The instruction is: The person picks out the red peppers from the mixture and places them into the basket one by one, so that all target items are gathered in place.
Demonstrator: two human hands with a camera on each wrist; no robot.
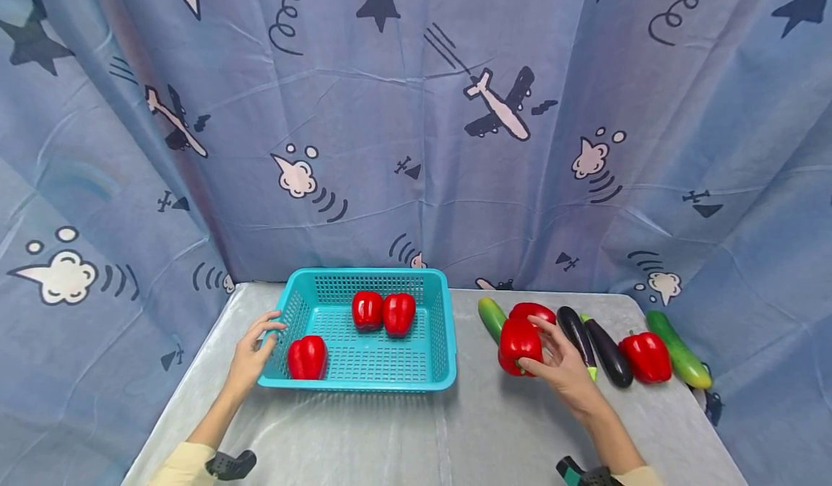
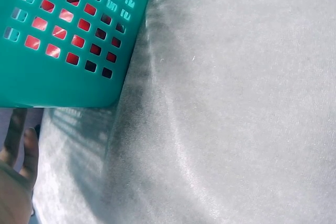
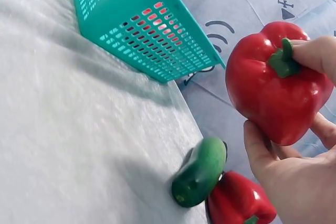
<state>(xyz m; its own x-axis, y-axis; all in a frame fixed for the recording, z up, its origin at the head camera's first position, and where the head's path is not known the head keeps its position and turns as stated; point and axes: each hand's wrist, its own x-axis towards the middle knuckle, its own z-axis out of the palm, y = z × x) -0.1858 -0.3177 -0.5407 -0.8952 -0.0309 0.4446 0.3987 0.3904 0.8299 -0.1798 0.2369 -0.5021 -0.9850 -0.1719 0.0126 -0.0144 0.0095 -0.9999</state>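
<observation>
A red pepper is gripped by the right hand, fingers curled round it and one fingertip at the stem (clearest in the right wrist view), just above the tabletop. A cucumber and a second pepper lie at 12 o'clock of it. The left hand is held open, fingers resting on the basket wall at 9 o'clock. The grip is best kept round the body, and the basket steadied while the pepper is carried over.
</observation>
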